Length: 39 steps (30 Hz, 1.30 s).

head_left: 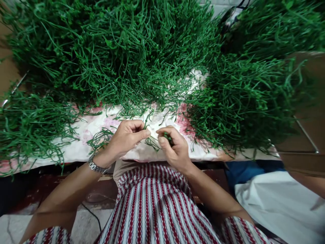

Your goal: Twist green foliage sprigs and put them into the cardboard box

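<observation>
My left hand [127, 137], with a metal watch at its wrist, is closed in a pinch on a thin green plastic-looking stem [146, 122] that sticks up past the fingertips. Facing it a short gap away, my right hand [177, 149] has its fingers curled around some small green stem pieces [167, 136], partly hidden in the palm. Below and between the hands a few loose stems [152, 143] lie on the flowered cloth [83, 132]. Another small clump of stems [100, 139] rests beside my left wrist.
A large heap of green stems [122, 51] rises behind my hands. Smaller piles lie at the left [30, 125] and right [241, 105]. A cardboard box [304, 135] stands at the right edge. Another person's arm [309, 183] and white garment [279, 203] show at lower right.
</observation>
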### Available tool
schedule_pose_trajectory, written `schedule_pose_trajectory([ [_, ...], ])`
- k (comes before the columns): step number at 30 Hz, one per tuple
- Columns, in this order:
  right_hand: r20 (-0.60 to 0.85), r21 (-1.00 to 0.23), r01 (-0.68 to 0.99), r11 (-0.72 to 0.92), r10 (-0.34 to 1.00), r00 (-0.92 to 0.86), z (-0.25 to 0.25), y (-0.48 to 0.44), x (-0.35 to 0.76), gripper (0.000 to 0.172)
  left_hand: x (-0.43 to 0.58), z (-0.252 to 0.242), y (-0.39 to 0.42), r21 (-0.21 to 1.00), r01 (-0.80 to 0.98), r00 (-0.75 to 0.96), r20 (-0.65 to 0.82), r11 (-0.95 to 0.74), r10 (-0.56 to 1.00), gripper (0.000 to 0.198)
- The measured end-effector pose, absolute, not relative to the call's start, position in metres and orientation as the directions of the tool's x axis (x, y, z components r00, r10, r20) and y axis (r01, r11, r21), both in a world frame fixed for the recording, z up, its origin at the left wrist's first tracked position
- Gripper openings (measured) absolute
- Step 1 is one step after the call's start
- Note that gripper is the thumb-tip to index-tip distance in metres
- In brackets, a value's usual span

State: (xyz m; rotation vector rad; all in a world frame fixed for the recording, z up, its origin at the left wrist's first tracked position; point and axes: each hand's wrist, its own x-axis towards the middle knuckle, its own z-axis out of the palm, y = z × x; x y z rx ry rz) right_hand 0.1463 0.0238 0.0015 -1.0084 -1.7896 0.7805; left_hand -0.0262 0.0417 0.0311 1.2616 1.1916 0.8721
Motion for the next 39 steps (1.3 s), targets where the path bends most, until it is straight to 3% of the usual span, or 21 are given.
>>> schedule_pose_trajectory([
  [4, 0.635, -0.574, 0.472, 0.669, 0.728, -0.260, -0.002, 0.019, 0.145, 0.010, -0.022, 0.027, 0.044, 0.985, 0.070, 0.158, -0.166, 0.156, 0.973, 0.029],
  [9, 0.673, -0.374, 0.624, 0.686, 0.664, -0.325, -0.014, 0.021, 0.134, 0.015, -0.014, 0.028, 0.045, 0.978, 0.032, 0.132, -0.207, 0.205, 0.969, 0.027],
  [14, 0.684, -0.416, 0.617, 0.668, 0.677, -0.271, -0.016, 0.026, 0.128, 0.005, -0.010, 0.030, 0.042, 0.974, -0.001, 0.118, -0.223, 0.225, 0.968, 0.027],
  [20, 0.653, -0.431, 0.599, 0.675, 0.691, -0.309, -0.007, 0.027, 0.125, 0.021, -0.004, 0.020, 0.045, 0.975, -0.089, 0.047, -0.200, 0.204, 0.979, 0.028],
  [25, 0.603, -0.572, 0.380, 0.727, 0.686, -0.407, -0.004, 0.014, 0.123, 0.021, -0.010, 0.026, 0.059, 0.972, -0.220, -0.150, -0.116, 0.081, 0.982, 0.029],
  [30, 0.611, -0.614, 0.342, 0.712, 0.702, -0.365, 0.010, 0.024, 0.138, 0.013, -0.012, 0.034, 0.058, 0.995, -0.046, 0.029, -0.090, 0.091, 0.996, 0.028],
  [35, 0.601, -0.463, 0.526, 0.714, 0.689, -0.405, 0.019, 0.040, 0.147, 0.011, -0.011, 0.033, 0.053, 0.980, -0.091, 0.087, -0.170, 0.178, 0.982, 0.031],
  [39, 0.594, -0.460, 0.532, 0.711, 0.692, -0.411, 0.011, 0.040, 0.144, 0.014, -0.008, 0.034, 0.052, 0.930, -0.215, 0.145, -0.273, 0.300, 0.951, 0.032],
])
